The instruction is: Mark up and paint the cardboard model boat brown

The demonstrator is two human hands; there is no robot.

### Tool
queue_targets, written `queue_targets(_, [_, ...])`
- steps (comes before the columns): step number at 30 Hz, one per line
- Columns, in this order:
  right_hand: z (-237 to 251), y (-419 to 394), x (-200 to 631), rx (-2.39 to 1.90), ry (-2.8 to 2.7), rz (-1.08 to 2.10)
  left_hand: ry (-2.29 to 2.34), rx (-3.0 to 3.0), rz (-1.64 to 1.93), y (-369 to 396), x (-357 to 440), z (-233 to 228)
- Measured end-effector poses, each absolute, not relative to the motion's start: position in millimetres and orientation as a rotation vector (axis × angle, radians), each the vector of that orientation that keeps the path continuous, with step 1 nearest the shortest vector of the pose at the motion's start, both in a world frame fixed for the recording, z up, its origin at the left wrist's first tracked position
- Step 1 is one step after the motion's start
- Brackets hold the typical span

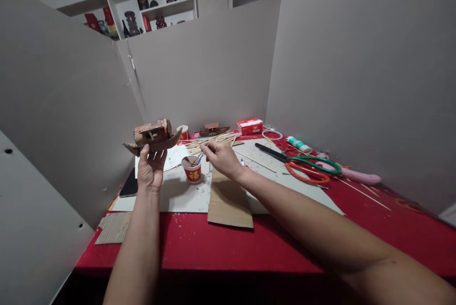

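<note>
My left hand point(150, 168) holds up a brown model boat point(153, 138) with a rounded cabin, its fingers under the hull. Over a red paper cup point(193, 172) with a gold character, my right hand point(221, 157) pinches a thin blue-handled brush point(200, 157). The brush's lower end dips into the cup, where dark liquid or paint shows on the inner wall. Below my right hand lies a flat piece of brown cardboard point(230, 200).
Large scissors point(299, 160) with green and orange handles lie at right near a glue bottle point(299, 144). Thin wooden sticks point(210, 143), another model boat point(213, 129) and a red box point(250, 126) are at the back. Corrugated cardboard point(113, 228) lies front left. Grey panels point(206, 67) enclose the table.
</note>
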State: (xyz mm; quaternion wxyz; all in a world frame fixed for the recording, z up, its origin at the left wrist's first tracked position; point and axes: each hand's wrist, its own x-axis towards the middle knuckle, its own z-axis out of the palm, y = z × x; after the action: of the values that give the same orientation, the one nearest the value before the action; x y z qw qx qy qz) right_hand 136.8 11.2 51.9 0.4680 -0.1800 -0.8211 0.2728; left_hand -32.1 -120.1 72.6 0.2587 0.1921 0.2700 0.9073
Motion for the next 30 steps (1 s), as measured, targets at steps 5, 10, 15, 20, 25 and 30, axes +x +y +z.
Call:
queue_targets(5, [52.8,8.2,139.3,-0.428,-1.931,0.733,0.743,0.527,2.453,-120.0,-31.7,72.2])
queue_targets(10, [53.0,9.4,140.0,-0.434,-1.843,0.924,0.738,0.512,2.455,-120.6,-31.5,72.4])
queue_targets(15, [55.2,16.5,137.6,-0.556,-1.611,1.211,0.733,0.494,2.464,-120.8,-32.3,72.9])
queue_targets(20, [52.4,28.0,133.3,-0.767,-1.416,1.48,0.751,0.454,2.471,-120.2,-31.9,73.3])
queue_targets(25, [47.4,33.6,131.6,-0.907,-1.32,1.656,0.838,0.405,2.441,-120.0,-30.3,73.4])
queue_targets(30, [47.7,35.0,132.0,-0.917,-1.254,1.712,0.884,0.37,2.423,-120.0,-29.9,73.1])
